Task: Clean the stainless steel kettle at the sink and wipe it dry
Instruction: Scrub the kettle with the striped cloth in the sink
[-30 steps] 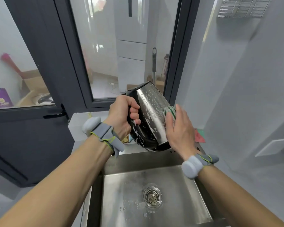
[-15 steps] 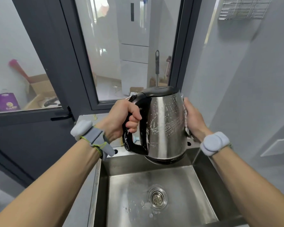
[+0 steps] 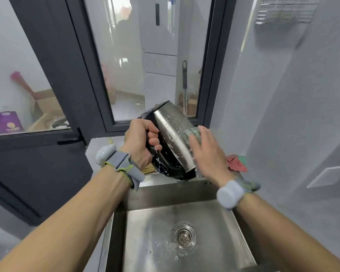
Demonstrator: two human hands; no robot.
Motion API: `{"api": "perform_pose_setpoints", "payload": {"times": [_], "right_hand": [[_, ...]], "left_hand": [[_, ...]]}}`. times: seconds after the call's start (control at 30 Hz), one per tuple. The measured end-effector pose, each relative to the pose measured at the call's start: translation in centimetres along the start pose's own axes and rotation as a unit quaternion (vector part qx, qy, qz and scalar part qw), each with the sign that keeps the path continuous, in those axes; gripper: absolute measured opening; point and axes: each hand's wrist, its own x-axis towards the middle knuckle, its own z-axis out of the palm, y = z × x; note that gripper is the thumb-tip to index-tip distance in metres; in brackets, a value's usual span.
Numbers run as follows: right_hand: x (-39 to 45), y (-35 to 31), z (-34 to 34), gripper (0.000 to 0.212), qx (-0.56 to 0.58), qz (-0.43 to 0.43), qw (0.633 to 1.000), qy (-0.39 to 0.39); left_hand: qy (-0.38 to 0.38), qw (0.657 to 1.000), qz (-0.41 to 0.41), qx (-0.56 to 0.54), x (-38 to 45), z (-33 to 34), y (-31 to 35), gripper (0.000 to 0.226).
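Now | left hand [image 3: 137,142] grip curled around kettle [image 3: 173,138] handle | right hand [image 3: 208,154] flat, pressing sponge [image 3: 192,134]

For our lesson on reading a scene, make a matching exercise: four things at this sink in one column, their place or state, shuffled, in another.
Things
1. stainless steel kettle with black handle
2. green scouring sponge
3. round metal drain strainer
4. red cloth

Place or state
A. in the sink floor
B. tilted, soapy, held by the left hand
C. on the counter, right of the kettle
D. pressed to the kettle under the right hand

Pairs: 1-B, 2-D, 3-A, 4-C
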Motion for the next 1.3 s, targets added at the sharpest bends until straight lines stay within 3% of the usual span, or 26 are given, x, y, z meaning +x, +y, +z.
{"api": "perform_pose_setpoints", "payload": {"times": [0.1,0.17,0.2,0.27,0.3,0.33,0.4,0.47,0.53,0.67,0.77,0.83,0.97,1.03,1.07,1.13,1.2,1.3], "right_hand": [[-1.6,-0.7,1.5,0.069,-0.155,-0.147,0.973,0.092],[-1.0,0.6,0.5,0.066,-0.16,-0.185,0.963,0.11],[-0.5,1.4,-0.2,0.063,-0.123,-0.149,0.975,0.106],[1.2,2.8,-1.7,0.053,0.033,0.011,0.997,0.072],[1.9,3.4,-2.5,0.049,0.144,0.098,0.983,0.048],[2.4,4.1,-3.1,0.047,0.273,0.162,0.948,0.024],[2.5,5.7,-3.8,0.044,0.499,0.228,0.836,-0.018],[1.7,6.1,-3.7,0.037,0.65,0.249,0.716,-0.054],[0.5,5.3,-2.9,0.035,0.724,0.263,0.632,-0.08],[1.8,3.6,-1.2,0.041,0.795,0.315,0.516,-0.058],[3.0,4.2,-1.5,0.042,0.802,0.337,0.49,-0.056],[3.2,5.7,-1.9,0.044,0.793,0.337,0.504,-0.059],[4.2,9.0,-3.9,0.053,0.733,0.321,0.598,-0.051],[5.0,9.5,-5.0,0.053,0.693,0.294,0.653,-0.091],[5.1,9.0,-5.2,0.05,0.654,0.277,0.694,-0.118],[5.2,7.2,-4.8,0.039,0.488,0.221,0.832,-0.143],[4.6,5.8,-3.0,0.041,0.268,0.121,0.951,-0.099],[2.7,4.6,-0.8,0.063,0.121,-0.058,0.991,-0.008]], "left_hand": [[0.012,0.998,-0.026,-0.049,0.4,0.5,-0.5,0.039],[-0.002,0.998,-0.037,-0.054,0.3,0.4,-0.4,0.042],[-0.01,0.998,-0.036,-0.044,0.1,0.4,-0.3,0.041],[-0.033,0.999,-0.033,-0.015,-0.5,0.4,0.1,0.035],[-0.049,0.998,-0.033,-0.003,-0.8,0.4,0.3,0.033],[-0.064,0.997,-0.031,0.007,-1.1,0.4,0.6,0.032],[-0.088,0.996,-0.023,0.013,-1.3,0.2,1.3,0.032],[-0.099,0.995,-0.019,-0.012,-1.4,0.5,1.6,0.029],[-0.099,0.991,-0.021,-0.084,-1.0,1.4,1.4,0.027],[-0.06,0.983,0.005,-0.174,0.1,3.7,0.6,0.027],[-0.04,0.989,0.027,-0.142,0.6,4.4,0.3,0.027],[-0.027,0.994,0.019,-0.1,0.9,4.0,0.2,0.028],[-0.019,0.999,0.0,0.031,0.8,3.0,-0.5,0.032],[-0.01,0.996,0.0,0.087,0.8,3.3,-1.5,0.034],[-0.005,0.994,-0.003,0.108,0.8,3.5,-2.0,0.034],[0.004,0.991,-0.009,0.131,1.1,4.6,-3.4,0.033],[0.018,0.99,-0.005,0.138,1.6,5.6,-4.6,0.033],[0.033,0.99,-0.008,0.137,2.2,6.6,-5.7,0.031]]}}
